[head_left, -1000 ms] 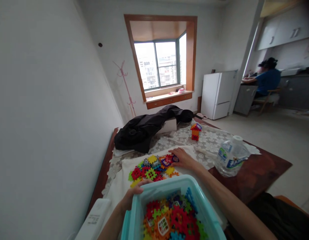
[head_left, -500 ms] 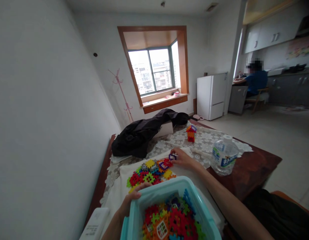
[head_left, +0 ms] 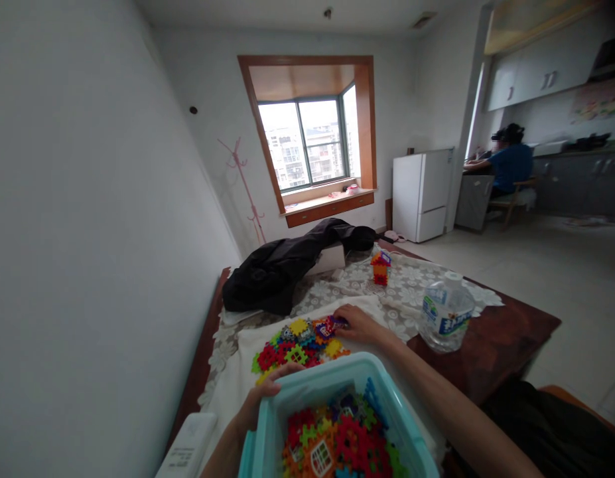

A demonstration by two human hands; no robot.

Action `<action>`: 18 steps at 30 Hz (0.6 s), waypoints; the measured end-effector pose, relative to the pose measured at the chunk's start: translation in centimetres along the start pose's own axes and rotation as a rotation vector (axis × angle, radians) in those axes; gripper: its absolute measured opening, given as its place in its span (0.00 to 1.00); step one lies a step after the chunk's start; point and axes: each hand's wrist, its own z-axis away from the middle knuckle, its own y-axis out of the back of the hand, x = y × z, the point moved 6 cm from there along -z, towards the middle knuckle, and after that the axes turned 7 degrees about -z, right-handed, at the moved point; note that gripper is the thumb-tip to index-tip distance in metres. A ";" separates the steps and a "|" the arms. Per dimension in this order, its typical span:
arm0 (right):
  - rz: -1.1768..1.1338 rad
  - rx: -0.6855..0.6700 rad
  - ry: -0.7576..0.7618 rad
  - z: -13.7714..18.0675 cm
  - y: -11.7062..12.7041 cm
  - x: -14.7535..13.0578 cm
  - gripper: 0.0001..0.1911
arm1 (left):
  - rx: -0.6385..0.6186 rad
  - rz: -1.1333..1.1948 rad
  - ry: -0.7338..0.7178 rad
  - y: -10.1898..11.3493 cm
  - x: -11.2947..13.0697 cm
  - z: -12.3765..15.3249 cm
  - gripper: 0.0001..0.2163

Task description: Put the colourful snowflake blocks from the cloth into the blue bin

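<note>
A teal plastic bin [head_left: 307, 388] full of bright interlocking plastic tiles sits tilted at the near edge of the table. My left hand [head_left: 260, 398] grips its far left rim with curled fingers. A pile of the same coloured tiles [head_left: 294, 345] lies on a white cloth [head_left: 237, 372] beyond the bin. My right hand [head_left: 354, 324] rests on the pile's right edge, fingers closed over a purple tile [head_left: 327, 326]. A small built tile house [head_left: 380, 267] stands further back on the lace tablecloth.
A clear water bottle [head_left: 446, 312] stands right of my arm. A black jacket [head_left: 287, 262] lies over a white box at the table's far end. A white remote-like device [head_left: 185, 448] sits at the near left. A seated person [head_left: 509, 166] works in the kitchen beside a white fridge [head_left: 421, 194].
My right hand lifted a purple tile slightly from the pile, then lowered back onto the pile's right edge. My left hand stayed on the bin rim. The view tilted up a little.
</note>
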 end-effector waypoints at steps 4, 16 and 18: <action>-0.087 0.026 -0.024 0.0 0.1 0.2 0.15 | 0.015 0.017 -0.011 -0.1 0.1 0.1 0.34; -0.335 0.224 -0.118 -0.1 1.0 0.7 0.08 | -0.023 0.023 -0.015 1.0 -0.7 -0.2 0.35; -0.351 0.280 -0.143 -0.1 1.1 0.9 0.10 | -0.029 0.020 -0.027 0.9 -0.6 -0.2 0.35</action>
